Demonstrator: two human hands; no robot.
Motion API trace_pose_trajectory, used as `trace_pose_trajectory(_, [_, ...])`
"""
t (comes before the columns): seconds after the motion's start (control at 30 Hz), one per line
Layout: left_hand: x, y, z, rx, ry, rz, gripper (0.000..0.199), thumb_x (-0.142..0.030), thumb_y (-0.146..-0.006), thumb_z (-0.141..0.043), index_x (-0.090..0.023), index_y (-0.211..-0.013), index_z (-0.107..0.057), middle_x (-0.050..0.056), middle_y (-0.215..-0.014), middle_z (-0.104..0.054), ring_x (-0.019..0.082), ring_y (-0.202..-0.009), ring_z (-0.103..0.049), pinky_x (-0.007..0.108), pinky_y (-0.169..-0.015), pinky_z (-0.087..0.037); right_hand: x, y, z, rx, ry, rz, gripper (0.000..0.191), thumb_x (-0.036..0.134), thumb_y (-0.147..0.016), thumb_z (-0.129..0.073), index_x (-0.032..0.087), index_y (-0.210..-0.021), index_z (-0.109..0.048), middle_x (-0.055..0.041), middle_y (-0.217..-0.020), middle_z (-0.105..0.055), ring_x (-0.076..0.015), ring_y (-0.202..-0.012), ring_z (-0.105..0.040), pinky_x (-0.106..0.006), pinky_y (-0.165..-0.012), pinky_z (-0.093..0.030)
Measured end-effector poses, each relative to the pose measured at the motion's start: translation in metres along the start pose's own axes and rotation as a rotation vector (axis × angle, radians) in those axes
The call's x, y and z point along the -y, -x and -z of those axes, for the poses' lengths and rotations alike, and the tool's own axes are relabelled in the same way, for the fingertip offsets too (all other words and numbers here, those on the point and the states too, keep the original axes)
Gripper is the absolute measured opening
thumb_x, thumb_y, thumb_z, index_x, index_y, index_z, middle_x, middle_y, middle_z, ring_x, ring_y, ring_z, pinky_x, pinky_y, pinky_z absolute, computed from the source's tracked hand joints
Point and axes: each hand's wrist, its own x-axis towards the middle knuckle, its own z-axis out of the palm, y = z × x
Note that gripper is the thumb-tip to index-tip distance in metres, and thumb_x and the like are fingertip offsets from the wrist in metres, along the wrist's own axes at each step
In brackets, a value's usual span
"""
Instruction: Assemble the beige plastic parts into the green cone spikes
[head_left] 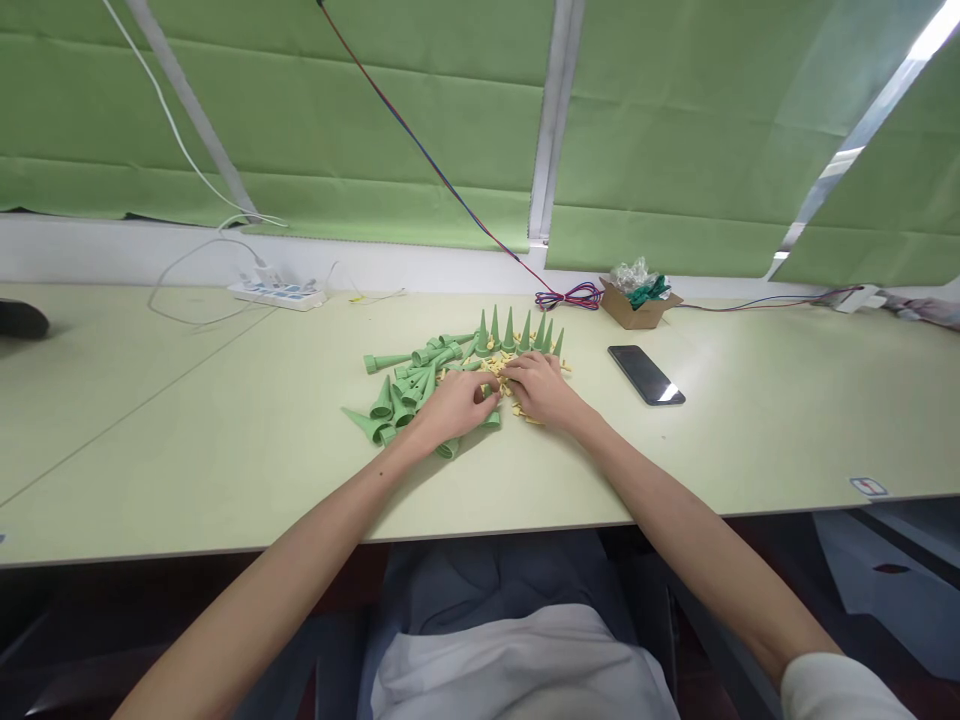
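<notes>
Several green cones (381, 402) lie in a loose heap on the pale table, left of and under my left hand (463, 402). Behind my hands, a row of green cones (509, 330) stands upright, tips up. Small yellow pieces (493, 366) are scattered between the heap and the row. The fingers of my left hand are curled together at the pile's edge; what they hold is too small to name. My right hand (538, 385) is over the yellow pieces, fingertips bent down and close together beside my left fingers; anything in them is hidden.
A black phone (646, 375) lies to the right. Behind it stands a cardboard box (636, 308) with plastic and green material. A coiled red and blue wire (570, 296) and a white power strip (277, 293) are along the back. The table's front edge (502, 532) is near my body.
</notes>
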Motion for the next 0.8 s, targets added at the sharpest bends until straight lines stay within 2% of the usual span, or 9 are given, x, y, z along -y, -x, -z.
trace_pose_trajectory(0.27, [0.0058,0.0,-0.0024,0.036,-0.012,-0.087,0.034,-0.031,-0.093,-0.046,-0.019,-0.072,-0.07,-0.001,-0.055,-0.056,0.013,-0.051,-0.037,0.028,-0.059,-0.031,-0.0005,-0.0004,-0.0017,0.076,0.077,0.01,0.034,0.008,-0.094,-0.042,0.018,-0.111,-0.07,-0.0127,-0.117,-0.068,-0.0284,-0.113,-0.05,-0.04,-0.088,-0.028])
trace_pose_trajectory(0.37, [0.0072,-0.0004,-0.0024,0.055,-0.005,-0.102,0.035,-0.031,-0.094,-0.047,-0.019,-0.067,-0.067,-0.001,-0.055,-0.053,0.013,-0.052,-0.037,0.028,-0.059,-0.03,-0.0016,-0.0008,-0.0032,0.089,0.081,0.008,0.036,0.006,-0.092,-0.044,0.018,-0.114,-0.069,-0.0128,-0.121,-0.067,-0.029,-0.114,-0.049,-0.039,-0.087,-0.029])
trace_pose_trajectory(0.67, [0.0073,-0.0005,-0.0027,0.004,-0.024,-0.072,0.026,-0.029,-0.093,-0.05,-0.019,-0.084,-0.073,-0.001,-0.058,-0.057,0.014,-0.052,-0.043,0.028,-0.06,-0.034,-0.0072,-0.0027,-0.0075,0.079,0.03,-0.013,0.04,0.003,-0.088,-0.044,0.018,-0.116,-0.069,-0.0139,-0.126,-0.064,-0.0305,-0.119,-0.047,-0.042,-0.091,-0.033])
trace_pose_trajectory(0.8, [0.0056,-0.0005,-0.001,-0.025,-0.037,-0.048,0.025,-0.026,-0.092,-0.049,-0.02,-0.087,-0.073,-0.001,-0.058,-0.058,0.015,-0.053,-0.045,0.029,-0.062,-0.037,-0.0055,-0.002,-0.0063,0.049,-0.004,-0.015,0.047,0.001,-0.086,-0.043,0.018,-0.122,-0.068,-0.0139,-0.128,-0.063,-0.0302,-0.119,-0.048,-0.044,-0.094,-0.035])
